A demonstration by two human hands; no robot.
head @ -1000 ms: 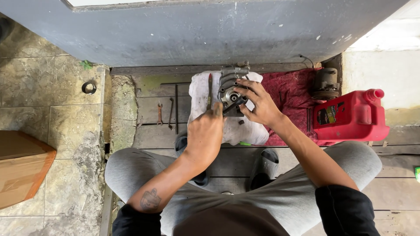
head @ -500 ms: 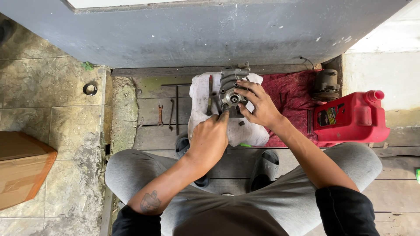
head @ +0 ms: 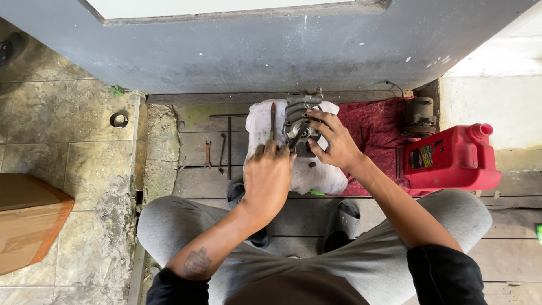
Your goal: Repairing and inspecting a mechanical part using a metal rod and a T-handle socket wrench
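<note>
**Left hand shifts on the engine block**

Lowered from a second ago, the left hand (head: 266, 175) now pinches a thin tool (head: 272, 120) lying left of the metal engine part (head: 300, 123) on the white cloth (head: 307, 172). Right hand (head: 333, 141) grips that part's right side. Farther right, a red fuel can (head: 451, 161), capped, contents hidden, stands near the wall edge.

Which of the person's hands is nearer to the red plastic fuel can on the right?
Right. The right hand rests on the grey metal engine part, a short way left of the red plastic fuel can. The left hand is farther left, over the white cloth.
</note>
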